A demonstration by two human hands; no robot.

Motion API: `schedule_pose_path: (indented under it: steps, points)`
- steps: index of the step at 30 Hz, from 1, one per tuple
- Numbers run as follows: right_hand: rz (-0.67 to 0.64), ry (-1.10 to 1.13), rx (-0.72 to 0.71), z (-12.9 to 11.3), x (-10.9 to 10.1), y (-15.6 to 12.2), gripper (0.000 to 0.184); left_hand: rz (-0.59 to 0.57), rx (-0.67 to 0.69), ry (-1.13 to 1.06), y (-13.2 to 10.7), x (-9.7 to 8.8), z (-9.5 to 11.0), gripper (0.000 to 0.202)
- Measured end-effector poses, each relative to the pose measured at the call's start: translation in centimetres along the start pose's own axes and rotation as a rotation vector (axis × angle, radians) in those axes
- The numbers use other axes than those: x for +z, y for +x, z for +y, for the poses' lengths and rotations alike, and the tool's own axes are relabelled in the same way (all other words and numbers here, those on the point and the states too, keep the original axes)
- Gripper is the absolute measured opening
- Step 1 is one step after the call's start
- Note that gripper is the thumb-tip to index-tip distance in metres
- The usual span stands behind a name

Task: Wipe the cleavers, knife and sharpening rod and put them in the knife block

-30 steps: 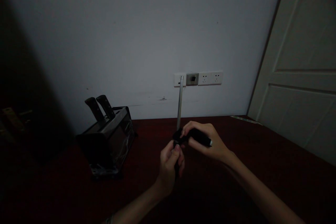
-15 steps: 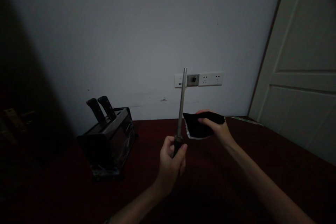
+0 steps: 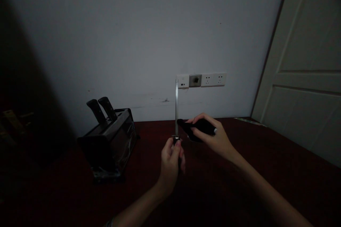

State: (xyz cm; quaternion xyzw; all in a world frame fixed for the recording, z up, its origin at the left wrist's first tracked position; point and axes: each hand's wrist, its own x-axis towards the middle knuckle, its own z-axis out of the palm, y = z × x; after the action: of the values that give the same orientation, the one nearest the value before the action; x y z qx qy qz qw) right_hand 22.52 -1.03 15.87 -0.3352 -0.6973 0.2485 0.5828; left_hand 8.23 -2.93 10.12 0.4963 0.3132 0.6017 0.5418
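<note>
My left hand point(image 3: 170, 161) is closed round the dark handle of a honing steel point(image 3: 176, 106), whose grey rod stands upright in front of the wall. My right hand point(image 3: 213, 138) is closed on a black folded cloth point(image 3: 198, 127), held just right of the rod near its base; the cloth's left tip reaches the rod. Both hands hover above the dark red table point(image 3: 239, 170).
A metal knife block point(image 3: 110, 142) with two dark knife handles point(image 3: 102, 110) stands on the table at the left. A strip of wall sockets point(image 3: 201, 79) sits on the grey wall behind the steel. A white door point(image 3: 306, 78) is at the right.
The steel has shifted left and lower with my left hand. My right hand has come down with the cloth from higher on the rod to near its base.
</note>
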Motion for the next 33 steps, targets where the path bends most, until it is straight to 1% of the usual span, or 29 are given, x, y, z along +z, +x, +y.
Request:
schedule_pose_path:
  steps: [3, 6, 10, 14, 17, 25, 29, 33]
  points:
    - [-0.088, -0.1, -0.042, 0.2, 0.0, -0.2, 0.013, 0.012, -0.09, -0.063, 0.0, 0.1, -0.2, 0.032]
    - [-0.119, -0.176, -0.077, 0.3, 0.1, -0.2, 0.014, 0.04, -0.132, -0.093, 0.0, 0.0, -0.4, 0.033]
    - [-0.132, -0.205, -0.127, 0.1, 0.5, -0.4, 0.014, 0.039, -0.125, -0.089, -0.1, 0.1, -0.6, 0.035]
    - [-0.209, -0.177, -0.125, -0.5, 0.8, -0.7, 0.014, 0.001, -0.147, -0.063, -0.5, 0.3, -0.7, 0.035]
    - [-0.258, -0.154, -0.138, -0.9, 0.8, -1.1, 0.015, -0.021, -0.134, -0.051, -0.9, 0.2, -0.5, 0.032]
    - [-0.345, -0.185, -0.229, -1.1, 1.2, -1.9, 0.017, -0.027, -0.118, -0.008, -2.3, -0.7, -0.5, 0.028]
    - [-0.385, -0.247, -0.284, -1.3, 1.0, -1.6, 0.018, -0.041, -0.096, -0.004, -2.4, -1.4, -1.1, 0.028]
    - [-0.418, -0.298, -0.28, -1.0, 0.7, -1.5, 0.021, -0.051, -0.08, -0.003, -2.2, -1.9, -1.6, 0.028]
